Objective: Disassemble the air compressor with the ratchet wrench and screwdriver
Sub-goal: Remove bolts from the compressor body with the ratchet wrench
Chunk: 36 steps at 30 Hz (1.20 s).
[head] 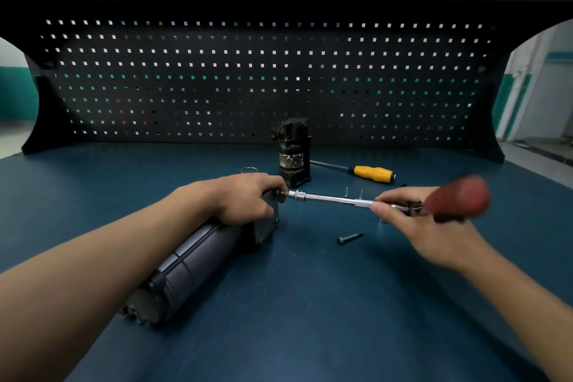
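The dark cylindrical air compressor body (189,263) lies on its side on the blue bench, its end block pointing right. My left hand (248,198) presses down on that end block. My right hand (406,214) grips the ratchet wrench (335,198) at the knurled part of its silver extension; the red handle (459,198) is blurred. The socket (299,194) sits against the block's right face by my left fingertips. A removed black compressor part (294,152) stands upright behind. A yellow-handled screwdriver (369,173) lies at its right.
A loose black bolt (349,239) lies on the bench below the wrench. Two small screws (353,192) stand just behind the extension. A small clear ring (249,170) rests behind my left hand. A black pegboard (263,77) walls off the back of the bench.
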{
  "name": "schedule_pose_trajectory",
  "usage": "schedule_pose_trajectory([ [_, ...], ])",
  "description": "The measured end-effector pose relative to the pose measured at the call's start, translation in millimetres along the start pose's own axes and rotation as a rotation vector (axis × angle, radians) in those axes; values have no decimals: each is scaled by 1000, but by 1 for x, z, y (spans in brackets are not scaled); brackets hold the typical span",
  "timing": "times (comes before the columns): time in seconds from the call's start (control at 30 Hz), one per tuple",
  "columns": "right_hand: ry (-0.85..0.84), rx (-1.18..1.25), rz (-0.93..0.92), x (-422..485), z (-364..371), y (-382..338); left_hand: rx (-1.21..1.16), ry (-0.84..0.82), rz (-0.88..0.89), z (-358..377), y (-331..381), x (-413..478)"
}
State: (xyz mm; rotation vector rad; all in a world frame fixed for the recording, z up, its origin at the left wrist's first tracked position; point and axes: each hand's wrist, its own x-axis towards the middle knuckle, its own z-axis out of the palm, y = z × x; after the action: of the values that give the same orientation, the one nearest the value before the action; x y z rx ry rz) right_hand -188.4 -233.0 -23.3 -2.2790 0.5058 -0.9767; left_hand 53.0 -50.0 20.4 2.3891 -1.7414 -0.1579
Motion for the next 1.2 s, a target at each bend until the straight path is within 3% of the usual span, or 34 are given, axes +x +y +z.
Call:
schedule_pose_trajectory([
  [0.13, 50, 42, -58, 1, 3, 0, -4, 12, -3, 1, 0, 0],
  [0.4, 45, 63, 44, 2, 4, -1, 2, 10, 6, 2, -1, 1],
  [0.57, -35, 78, 259, 2, -1, -9, 1, 10, 10, 2, -2, 1],
  [0.8, -156, 456, 696, 5, -5, -21, 10, 18, 20, 2, -2, 2],
  [1.0, -325, 656, 801, 6, -9, -21, 16, 16, 11, 2, -2, 1],
  [1.2, -317, 894, 875, 6, -11, -19, 8, 15, 8, 1, -2, 1],
])
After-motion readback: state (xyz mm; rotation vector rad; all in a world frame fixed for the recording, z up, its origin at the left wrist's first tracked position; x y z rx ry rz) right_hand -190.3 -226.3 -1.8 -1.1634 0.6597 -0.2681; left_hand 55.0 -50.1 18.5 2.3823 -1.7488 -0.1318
